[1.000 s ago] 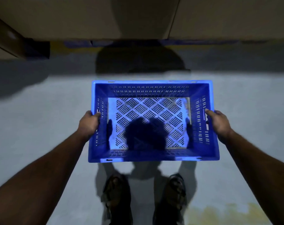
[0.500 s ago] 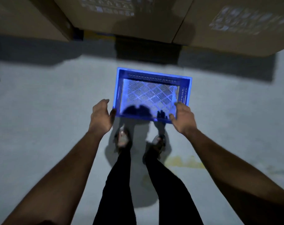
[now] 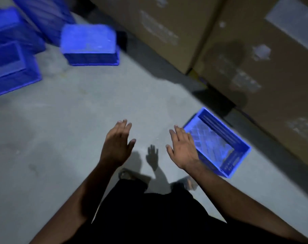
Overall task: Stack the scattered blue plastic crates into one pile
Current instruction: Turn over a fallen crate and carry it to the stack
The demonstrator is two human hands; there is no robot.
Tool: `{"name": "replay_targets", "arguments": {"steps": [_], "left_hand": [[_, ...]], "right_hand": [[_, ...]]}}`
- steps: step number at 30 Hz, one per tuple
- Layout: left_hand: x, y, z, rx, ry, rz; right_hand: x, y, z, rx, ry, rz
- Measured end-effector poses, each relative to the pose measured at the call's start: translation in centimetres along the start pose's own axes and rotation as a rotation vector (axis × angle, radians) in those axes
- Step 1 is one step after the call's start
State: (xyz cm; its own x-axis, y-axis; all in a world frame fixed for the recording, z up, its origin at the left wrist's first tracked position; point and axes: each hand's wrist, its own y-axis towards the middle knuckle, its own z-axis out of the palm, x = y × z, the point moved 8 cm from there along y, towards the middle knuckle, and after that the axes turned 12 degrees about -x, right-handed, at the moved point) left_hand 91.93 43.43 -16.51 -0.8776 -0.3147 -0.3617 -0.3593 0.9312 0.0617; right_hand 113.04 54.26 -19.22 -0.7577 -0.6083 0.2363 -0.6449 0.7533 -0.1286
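Note:
A blue slotted crate [image 3: 220, 143] stands upright and open-topped on the concrete floor at the right, close to the cardboard boxes. My right hand [image 3: 182, 150] hovers over its near left corner, fingers spread, holding nothing. My left hand [image 3: 117, 145] is raised beside it over bare floor, open as well. At the upper left another blue crate [image 3: 89, 44] lies upside down. Two more blue crates [image 3: 10, 67] [image 3: 14, 30] sit at the far left edge, blurred.
Large cardboard boxes [image 3: 246, 50] form a wall along the top and right. A further blue crate [image 3: 47, 16] leans at the top left. My legs and sandalled feet [image 3: 126, 175] are below my hands. Grey concrete floor [image 3: 61, 129] spreads between the crates.
Both hands have let go of the crate, which now rests on the floor at the right. My view has swung left, bringing the other crates into sight.

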Motion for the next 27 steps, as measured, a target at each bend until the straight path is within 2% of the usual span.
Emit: {"name": "replay_targets", "arguments": {"steps": [6, 11, 16, 19, 27], "left_hand": [[19.0, -6.0, -11.7, -0.182, 0.069, -0.256], [33.2, -9.8, -19.3, -0.324, 0.148, -0.511], [46.3, -7.5, -24.6, -0.383, 0.199, -0.646], [54.6, -5.0, -28.1, -0.385, 0.216, -0.711], [73.5, -1.6, -38.3, -0.429, 0.279, -0.856]], "right_hand": [[23.9, 9.0, 1.1, -0.008, -0.004, -0.337], [40.7, 16.7, 1.6, -0.043, 0.040, -0.566], [55.1, 26.9, 4.5, -0.063, 0.078, -0.704], [63.9, 33.7, 6.1, -0.016, 0.077, -0.756], [85.7, 48.3, 5.6, -0.015, 0.043, -0.938]]}}
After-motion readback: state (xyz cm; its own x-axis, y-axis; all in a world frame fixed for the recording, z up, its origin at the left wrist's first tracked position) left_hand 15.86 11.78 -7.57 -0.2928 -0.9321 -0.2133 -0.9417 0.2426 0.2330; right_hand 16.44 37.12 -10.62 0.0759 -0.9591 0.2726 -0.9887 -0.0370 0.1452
